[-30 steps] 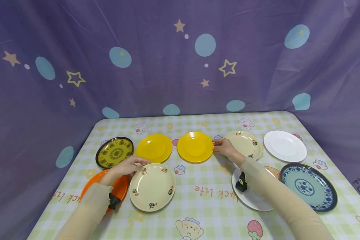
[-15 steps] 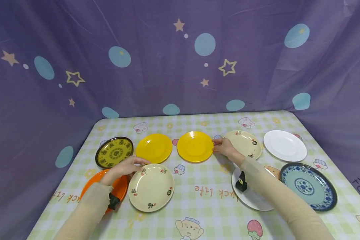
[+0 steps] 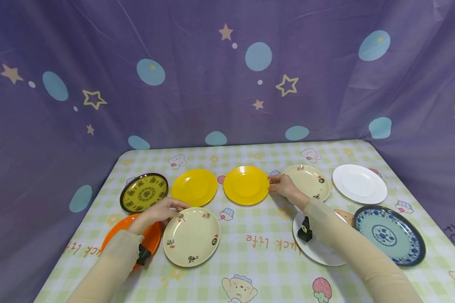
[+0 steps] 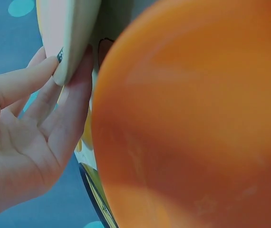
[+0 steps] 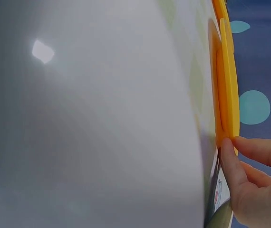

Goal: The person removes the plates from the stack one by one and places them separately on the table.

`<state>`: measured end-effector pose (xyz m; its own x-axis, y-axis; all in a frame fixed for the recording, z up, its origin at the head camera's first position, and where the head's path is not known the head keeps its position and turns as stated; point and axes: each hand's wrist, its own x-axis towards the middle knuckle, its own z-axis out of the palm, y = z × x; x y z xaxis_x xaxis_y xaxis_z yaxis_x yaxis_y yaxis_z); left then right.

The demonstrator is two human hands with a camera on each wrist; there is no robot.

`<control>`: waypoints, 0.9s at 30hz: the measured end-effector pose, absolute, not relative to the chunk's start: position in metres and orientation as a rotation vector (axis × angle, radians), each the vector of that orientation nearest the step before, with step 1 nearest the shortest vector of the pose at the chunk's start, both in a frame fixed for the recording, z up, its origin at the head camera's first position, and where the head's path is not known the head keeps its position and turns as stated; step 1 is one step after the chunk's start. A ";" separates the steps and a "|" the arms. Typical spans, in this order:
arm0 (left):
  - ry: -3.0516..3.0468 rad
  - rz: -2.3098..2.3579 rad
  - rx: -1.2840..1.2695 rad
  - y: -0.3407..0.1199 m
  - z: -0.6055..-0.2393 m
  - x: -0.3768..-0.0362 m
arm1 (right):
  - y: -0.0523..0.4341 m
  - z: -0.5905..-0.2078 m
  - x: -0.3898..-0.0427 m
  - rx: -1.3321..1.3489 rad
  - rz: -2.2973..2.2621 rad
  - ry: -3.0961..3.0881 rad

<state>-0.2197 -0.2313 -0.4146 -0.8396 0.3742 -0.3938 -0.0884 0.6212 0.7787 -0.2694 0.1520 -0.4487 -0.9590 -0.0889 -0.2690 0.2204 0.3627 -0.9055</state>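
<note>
The cream plate (image 3: 191, 236), lower left of centre on the desk (image 3: 258, 252), is being pinched at its far rim by the left hand (image 3: 157, 211), fingers (image 4: 54, 102) closed on the edge as if for lifting. The yellow plate (image 3: 246, 185), mid-frame, is being pinched at its right rim by the right hand (image 3: 286, 187).

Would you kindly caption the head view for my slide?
Left hand pinches a cream plate; right hand pinches a yellow plate.

The yellow plate (image 3: 246, 185) and orange plate (image 3: 151, 235) look like smooth, glossy plastic. The white plate (image 5: 88, 123) at lower right shines with a highlight. The checked tablecloth (image 3: 258, 252) seems smooth; the backdrop (image 3: 227, 71) is matt, creased cloth.
</note>
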 end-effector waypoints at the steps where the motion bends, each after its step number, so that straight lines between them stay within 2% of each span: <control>1: 2.315 1.148 0.233 -0.231 -0.415 -0.220 | 0.152 -0.449 -0.269 0.116 -1.630 2.353; 15: 2.363 1.113 0.215 -0.227 -0.416 -0.219 | 0.155 -0.454 -0.272 0.057 -1.689 2.330; 27: 2.359 1.113 0.271 -0.226 -0.414 -0.219 | 0.149 -0.449 -0.272 0.203 -1.637 2.365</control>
<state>-0.2189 -0.2259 -0.4144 -0.8483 0.3843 -0.3643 -0.0370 0.6434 0.7647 -0.2721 0.1485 -0.4494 -0.9572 -0.0315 -0.2878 0.2582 0.3565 -0.8979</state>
